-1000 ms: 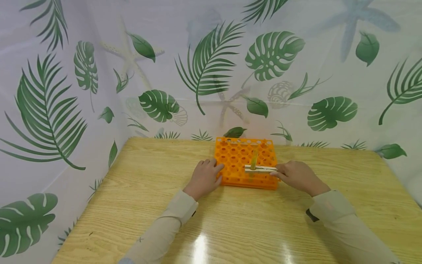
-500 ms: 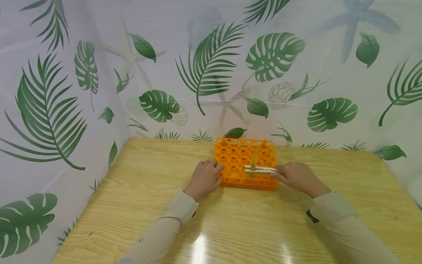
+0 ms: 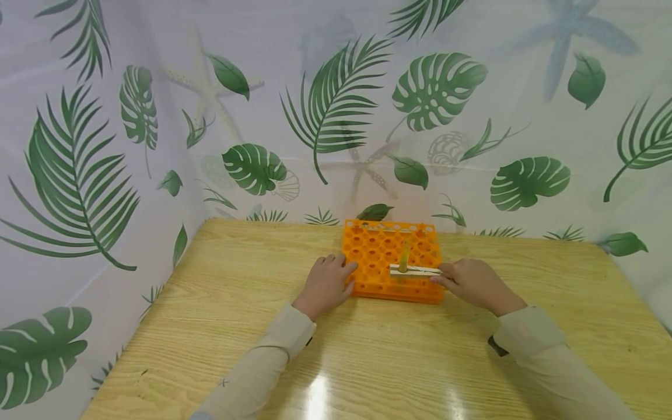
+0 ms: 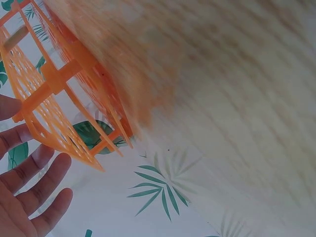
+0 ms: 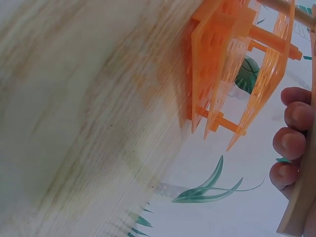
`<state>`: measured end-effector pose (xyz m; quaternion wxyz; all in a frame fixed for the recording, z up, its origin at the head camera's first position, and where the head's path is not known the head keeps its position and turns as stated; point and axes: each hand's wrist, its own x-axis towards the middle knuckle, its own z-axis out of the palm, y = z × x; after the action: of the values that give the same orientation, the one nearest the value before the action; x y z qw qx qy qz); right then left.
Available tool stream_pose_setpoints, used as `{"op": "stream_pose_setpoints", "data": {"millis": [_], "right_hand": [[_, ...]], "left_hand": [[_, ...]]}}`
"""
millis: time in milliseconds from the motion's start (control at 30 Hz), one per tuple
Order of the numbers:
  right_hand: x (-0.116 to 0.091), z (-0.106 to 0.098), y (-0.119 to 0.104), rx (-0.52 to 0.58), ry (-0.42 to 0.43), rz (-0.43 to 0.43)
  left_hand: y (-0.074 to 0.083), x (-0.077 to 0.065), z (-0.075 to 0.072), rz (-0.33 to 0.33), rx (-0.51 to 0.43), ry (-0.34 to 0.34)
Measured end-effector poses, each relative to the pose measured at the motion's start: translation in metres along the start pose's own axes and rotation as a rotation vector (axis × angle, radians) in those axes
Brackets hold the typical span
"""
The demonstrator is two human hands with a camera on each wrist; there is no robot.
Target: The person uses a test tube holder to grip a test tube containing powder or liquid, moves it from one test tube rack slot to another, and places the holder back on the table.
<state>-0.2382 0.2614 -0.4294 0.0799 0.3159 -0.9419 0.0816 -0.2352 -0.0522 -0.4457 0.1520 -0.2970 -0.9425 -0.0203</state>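
Note:
An orange plastic test tube rack (image 3: 371, 254) stands on the table. At its near left corner my left hand (image 3: 325, 286) holds on with thumb and index finger. In the left wrist view the other fingers (image 4: 47, 190) are spread and off the rack. To the right, my right hand (image 3: 478, 284) grips a wooden test tube holder (image 3: 422, 271), fingers curled round its handle in the right wrist view. The holder lies level over the rack, its jaws around a test tube (image 3: 405, 256) of yellow liquid. The tube stands nearly upright, its lower end down among the rack's holes.
The wood-grain table (image 3: 367, 361) reaches forward to a pale wall covering (image 3: 341, 116) printed with green leaves and starfish, close behind the rack. Another such sheet (image 3: 79, 233) borders the table on the left.

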Motion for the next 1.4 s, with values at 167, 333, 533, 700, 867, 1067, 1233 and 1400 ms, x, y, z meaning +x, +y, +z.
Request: {"op": "stream_pose_setpoints", "data": {"millis": [167,333,533,700,867,1067,1233,1400], "right_hand": [[0.001,-0.004,-0.002,0.015,-0.015,0.015],[0.001,-0.008,-0.002,0.009,-0.014,0.022],[0.001,-0.011,-0.002,-0.010,-0.015,0.027],[0.002,-0.013,-0.002,-0.020,-0.013,0.031],[0.003,-0.016,-0.003,-0.021,-0.001,0.017],[0.003,-0.019,-0.002,-0.029,0.025,-0.009],[0.004,-0.021,-0.002,-0.040,0.028,-0.008],[0.005,-0.025,-0.003,-0.025,0.024,-0.011]], "left_hand": [[0.000,-0.001,0.000,0.001,-0.006,0.006],[0.000,-0.001,0.000,0.000,-0.010,0.008],[0.000,0.000,0.001,-0.001,-0.015,0.007],[0.000,0.000,0.001,-0.001,-0.014,0.010],[-0.001,0.000,0.003,-0.001,-0.015,0.011],[-0.001,0.000,0.003,0.000,-0.010,0.015],[0.000,0.000,0.003,-0.002,-0.008,0.016],[0.000,0.000,0.002,-0.004,-0.004,0.012]]}}
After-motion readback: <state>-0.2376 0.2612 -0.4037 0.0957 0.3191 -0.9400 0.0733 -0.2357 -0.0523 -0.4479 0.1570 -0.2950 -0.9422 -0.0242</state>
